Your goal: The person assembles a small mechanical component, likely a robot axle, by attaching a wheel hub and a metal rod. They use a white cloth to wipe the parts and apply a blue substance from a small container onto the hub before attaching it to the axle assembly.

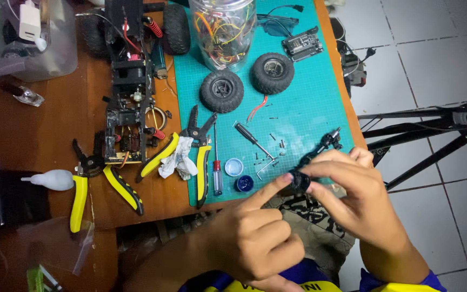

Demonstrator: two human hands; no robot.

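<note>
Hands at work over near right edge of teal cutting mat (298,108): right hand (360,200) pinched around small black axle assembly (320,154), left hand (255,235) mostly curled, index fingertip pressed against round black end of that part. Assembly held just above mat's near right corner, angled up and away toward far right. Loose screws (274,143) and hex key (263,168) scattered just left of it (easy to knock off the edge). Farther left: screwdriver (217,167), two small caps (239,174), yellow-handled pliers (198,157), stripped model-truck chassis (131,97); two loose tyres (247,81) and jar of wires (224,32) toward far side. Best handled, by the look of it, with steady pinch from right hand, light straight pressure from left fingertip, part kept over mat so anything dropped lands there.
</note>
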